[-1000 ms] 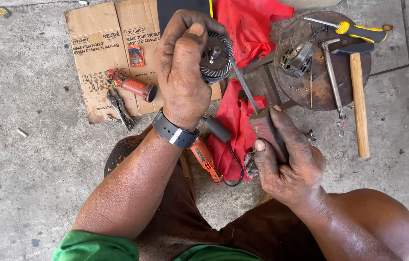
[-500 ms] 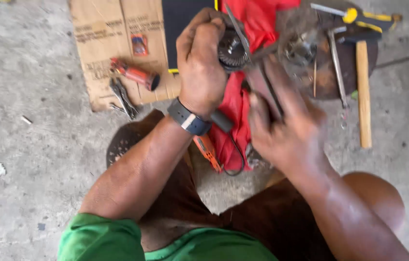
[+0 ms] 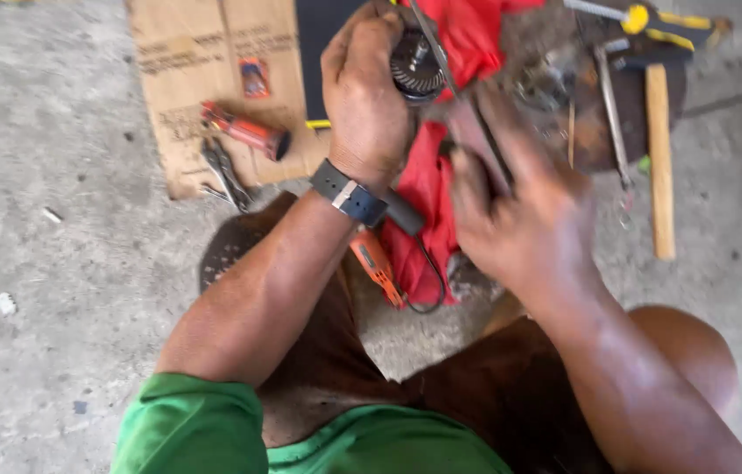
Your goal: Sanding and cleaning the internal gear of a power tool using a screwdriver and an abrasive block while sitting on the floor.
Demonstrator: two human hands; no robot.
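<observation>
Both hands have drifted upward: left hand [image 3: 362, 96] clenches the toothed gear [image 3: 415, 66]; right hand [image 3: 520, 219] grips pliers [image 3: 476, 132] angled toward 11 o'clock.

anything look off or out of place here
Nothing looks broken or spilled. The tools lie loosely scattered: red-handled tool and pliers on torn cardboard, a hammer by the round wooden block. The right hand is motion-blurred.

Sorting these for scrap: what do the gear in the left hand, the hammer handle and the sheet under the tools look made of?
Gear: dark, greasy metal, likely steel, going by its ridged teeth. Hammer handle: bare pale wood, matte, though blurred. Sheet: brown cardboard, creased and printed. The left hand grips the gear.
</observation>
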